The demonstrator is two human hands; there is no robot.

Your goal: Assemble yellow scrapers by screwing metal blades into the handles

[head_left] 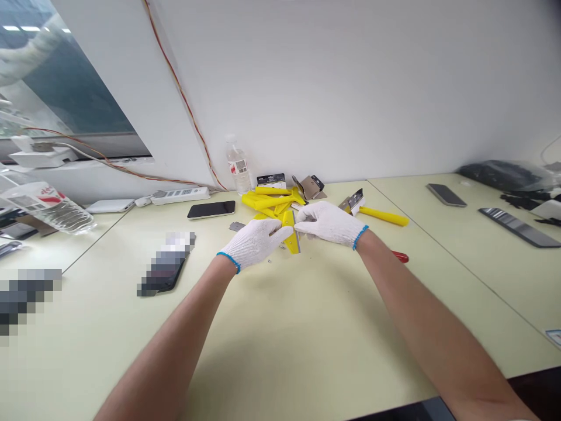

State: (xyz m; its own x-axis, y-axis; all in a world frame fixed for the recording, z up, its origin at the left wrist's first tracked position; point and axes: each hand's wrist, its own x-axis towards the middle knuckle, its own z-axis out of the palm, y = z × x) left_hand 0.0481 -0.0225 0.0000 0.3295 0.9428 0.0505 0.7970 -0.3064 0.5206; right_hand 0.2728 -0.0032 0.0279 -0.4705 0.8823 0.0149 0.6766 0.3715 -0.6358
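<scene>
My left hand (256, 241), in a white knit glove with a blue cuff, is closed on the yellow head of a scraper (290, 241). A thin metal blade (298, 243) lies along the head's right edge. On that edge, the fingertips of my gloved right hand (326, 223) are pinched together at the blade. Small screws (269, 261) lie on the table just below the scraper head. Behind my hands is a pile of yellow scraper handles (267, 200). A loose grey blade (237, 226) sits left of my left hand.
A water bottle (238, 166) and opened black packaging (270, 180) stand by the wall. To the right lie a yellow-handled scraper (383, 216) and a red handle end (401, 256). Phones (211, 209) and a power strip (180, 195) are on the left.
</scene>
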